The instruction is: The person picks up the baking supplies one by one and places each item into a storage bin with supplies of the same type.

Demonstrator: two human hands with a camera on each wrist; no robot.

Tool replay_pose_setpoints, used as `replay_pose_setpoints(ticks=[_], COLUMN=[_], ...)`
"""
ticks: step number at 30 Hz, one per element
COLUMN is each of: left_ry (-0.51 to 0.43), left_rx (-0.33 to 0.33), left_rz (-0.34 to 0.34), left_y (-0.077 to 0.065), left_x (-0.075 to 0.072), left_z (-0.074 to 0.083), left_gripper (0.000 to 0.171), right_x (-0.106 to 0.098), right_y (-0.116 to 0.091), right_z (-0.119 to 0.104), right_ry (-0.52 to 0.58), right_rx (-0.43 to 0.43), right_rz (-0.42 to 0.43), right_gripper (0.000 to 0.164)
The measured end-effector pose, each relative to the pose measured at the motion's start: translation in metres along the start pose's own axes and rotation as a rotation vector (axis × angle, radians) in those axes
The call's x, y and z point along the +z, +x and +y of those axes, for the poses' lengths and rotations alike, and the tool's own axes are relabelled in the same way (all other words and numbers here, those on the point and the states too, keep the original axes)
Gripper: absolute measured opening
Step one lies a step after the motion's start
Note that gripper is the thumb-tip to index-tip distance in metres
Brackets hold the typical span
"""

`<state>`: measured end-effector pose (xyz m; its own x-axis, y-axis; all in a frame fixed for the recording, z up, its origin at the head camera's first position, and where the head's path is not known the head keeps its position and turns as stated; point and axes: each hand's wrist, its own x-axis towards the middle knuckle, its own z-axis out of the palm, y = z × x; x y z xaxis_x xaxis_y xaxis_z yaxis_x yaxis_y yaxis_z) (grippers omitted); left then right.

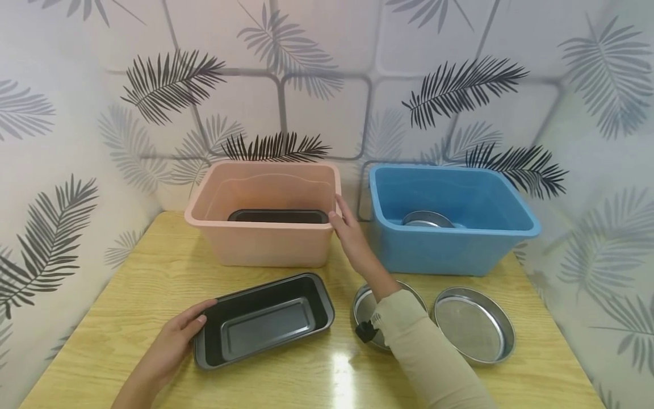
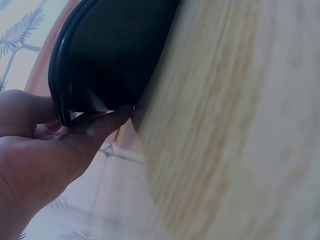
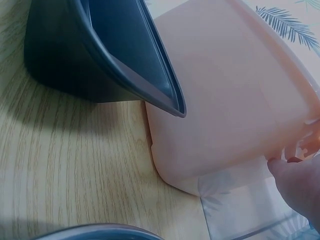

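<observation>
A dark loaf pan [image 1: 267, 319] lies at a slant on the table, its hollow facing up. My left hand [image 1: 176, 335] grips its left end, thumb over the rim; the left wrist view shows fingers against the outer wall of the pan [image 2: 115, 60]. Behind it stands a pink plastic bin [image 1: 265, 244] with another dark pan [image 1: 278, 216] inside. My right hand [image 1: 351, 234] holds the bin's right rim near the front corner. In the right wrist view, the thumb [image 3: 295, 182] lies against the bin wall [image 3: 220, 100].
To the right stands a blue bin [image 1: 434, 250] holding a round metal pan [image 1: 427, 218]. Two shallow round metal pans lie in front of it: one [image 1: 364, 307] partly under my right sleeve [image 1: 419, 341], the other [image 1: 472, 326] farther right. A leaf-patterned wall [image 1: 327, 113] backs the wooden table [image 1: 128, 295].
</observation>
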<state>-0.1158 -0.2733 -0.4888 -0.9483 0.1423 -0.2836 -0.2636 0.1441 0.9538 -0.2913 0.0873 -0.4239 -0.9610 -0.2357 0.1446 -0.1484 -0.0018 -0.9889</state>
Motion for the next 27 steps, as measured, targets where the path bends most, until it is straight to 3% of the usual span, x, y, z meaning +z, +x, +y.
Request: replay_pose_setpoints(ticks=[6, 13, 27], left_ry=[-0.022, -0.023, 0.0], left_rx=[0.011, 0.033, 0.145], left_rz=[-0.019, 0.008, -0.014], left_y=[0.001, 0.0, 0.0], left_x=[0.0, 0.001, -0.016], left_z=[-0.001, 0.004, 0.021], left_gripper=[0.053, 0.051, 0.051], right_x=[-0.002, -0.001, -0.003], right_y=[-0.001, -0.001, 0.0], right_z=[0.0, -0.001, 0.0], right_ry=[-0.009, -0.011, -0.028], right_rx=[0.005, 0.014, 0.007], right_rz=[0.005, 0.005, 0.0], right_gripper=[0.064, 0.063, 0.066])
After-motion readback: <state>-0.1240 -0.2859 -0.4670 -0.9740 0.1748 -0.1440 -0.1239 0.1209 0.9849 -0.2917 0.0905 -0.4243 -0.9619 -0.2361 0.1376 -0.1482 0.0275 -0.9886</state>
